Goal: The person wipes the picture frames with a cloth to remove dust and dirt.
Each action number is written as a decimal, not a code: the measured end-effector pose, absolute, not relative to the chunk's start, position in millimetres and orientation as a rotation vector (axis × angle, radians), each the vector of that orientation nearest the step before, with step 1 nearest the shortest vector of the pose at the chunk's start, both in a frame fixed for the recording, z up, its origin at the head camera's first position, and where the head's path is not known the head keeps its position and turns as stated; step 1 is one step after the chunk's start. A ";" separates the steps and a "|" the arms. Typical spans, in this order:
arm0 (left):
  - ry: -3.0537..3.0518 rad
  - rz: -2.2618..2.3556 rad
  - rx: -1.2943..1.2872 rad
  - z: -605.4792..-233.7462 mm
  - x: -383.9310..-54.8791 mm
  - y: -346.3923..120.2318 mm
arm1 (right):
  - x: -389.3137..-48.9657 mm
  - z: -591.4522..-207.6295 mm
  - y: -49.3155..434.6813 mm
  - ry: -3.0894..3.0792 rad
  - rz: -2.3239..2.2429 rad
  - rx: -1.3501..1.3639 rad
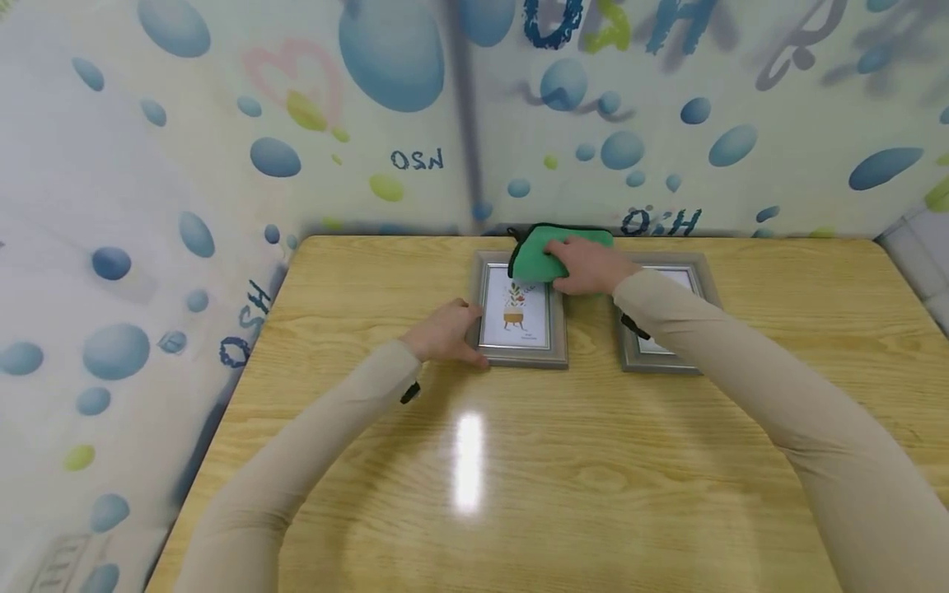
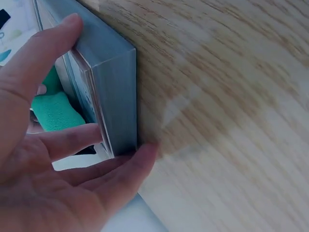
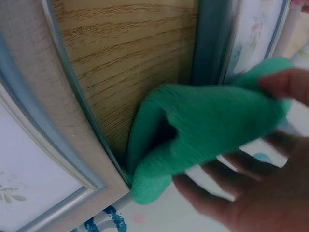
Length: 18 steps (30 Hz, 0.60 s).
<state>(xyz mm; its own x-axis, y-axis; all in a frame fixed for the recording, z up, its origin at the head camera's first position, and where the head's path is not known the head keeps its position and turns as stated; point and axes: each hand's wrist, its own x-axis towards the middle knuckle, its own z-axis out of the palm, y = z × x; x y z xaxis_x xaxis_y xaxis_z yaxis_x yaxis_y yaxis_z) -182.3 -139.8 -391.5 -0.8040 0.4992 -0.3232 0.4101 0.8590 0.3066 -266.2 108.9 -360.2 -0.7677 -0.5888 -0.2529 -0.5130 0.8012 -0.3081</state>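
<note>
A grey picture frame (image 1: 519, 357) with a potted-plant print stands at the back middle of the wooden table. My left hand (image 1: 445, 333) grips its left side near the lower corner; in the left wrist view the thumb and fingers lie around the frame's edge (image 2: 116, 92). A green cloth (image 1: 535, 257) with dark edging is held in my right hand (image 1: 591, 265) and covers the frame's upper right part. Seen from the right wrist, the cloth (image 3: 207, 121) is folded and pinched between thumb and fingers, partly blurred.
To the right, a second grey picture frame (image 1: 700, 276) is partly hidden by my right forearm. The wooden table (image 1: 549, 478) meets a wall (image 1: 311, 189) with painted blue drops behind and on the left. Light glares off the tabletop's middle.
</note>
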 end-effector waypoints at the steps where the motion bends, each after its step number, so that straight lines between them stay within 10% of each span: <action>1: 2.638 0.308 0.671 -391.4 -182.9 -138.5 | -266.9 -360.7 110.6 2.631 -0.340 -0.850; 18: 2.676 0.299 0.657 -387.9 -180.6 -130.2 | -295.9 -364.5 110.0 2.607 -0.282 -0.967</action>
